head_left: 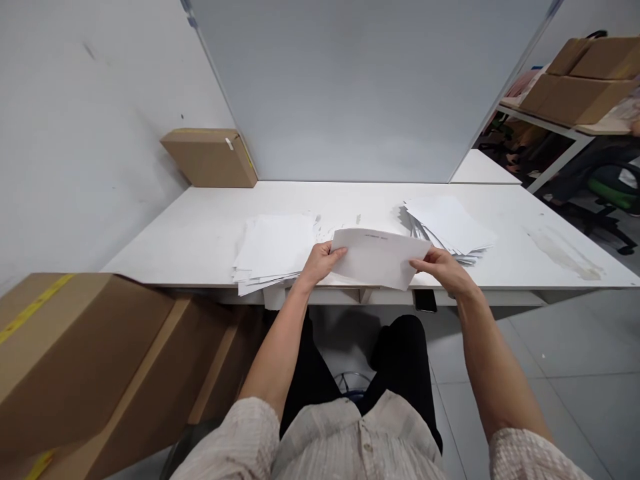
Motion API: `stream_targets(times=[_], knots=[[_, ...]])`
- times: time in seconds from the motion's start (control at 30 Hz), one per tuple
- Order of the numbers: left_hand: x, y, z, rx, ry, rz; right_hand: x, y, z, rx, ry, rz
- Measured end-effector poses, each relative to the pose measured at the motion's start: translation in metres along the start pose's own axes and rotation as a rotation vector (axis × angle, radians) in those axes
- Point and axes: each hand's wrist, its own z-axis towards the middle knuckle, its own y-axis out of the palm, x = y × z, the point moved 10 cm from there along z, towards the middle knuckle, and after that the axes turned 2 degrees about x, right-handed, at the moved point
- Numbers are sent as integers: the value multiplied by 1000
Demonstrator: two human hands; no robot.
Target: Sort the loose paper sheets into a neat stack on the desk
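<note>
A white sheet of paper [375, 260] with a short line of print near its far edge is held up over the front of the table. My left hand [321, 262] pinches its left side, thumb on top. At the right side, my right hand [440, 267] grips the same sheet between thumb and fingers. To the left lies a loose stack of white paper [275, 243], its edges uneven and partly over the table's front edge. Another fanned-out pile of paper [450, 223] sits just beyond my right hand.
The white table [200, 227] meets a grey upright panel [370, 87] at the back. A closed cardboard box [213, 157] stands at its far left corner. Large cardboard boxes [75, 353] crowd the lower left. A dark phone-like object [425, 301] rests below the tabletop edge.
</note>
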Motion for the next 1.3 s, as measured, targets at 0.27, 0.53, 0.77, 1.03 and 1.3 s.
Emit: stream_targets(times=[0.27,0.53,0.77,1.03,1.3], knots=[[30,45,-23,-331,4,220,-50,17,-35,-80,-131,-373],[3,33,-21,-295,34,313,36,51,-56,-157,284,-27],[-19,4,9,71,144,530,86,45,-59,-30,487,221],[-34,19,16,93,338,609,71,42,-46,66,495,137],[-36,24,13,32,325,655,78,41,-40,114,529,180]])
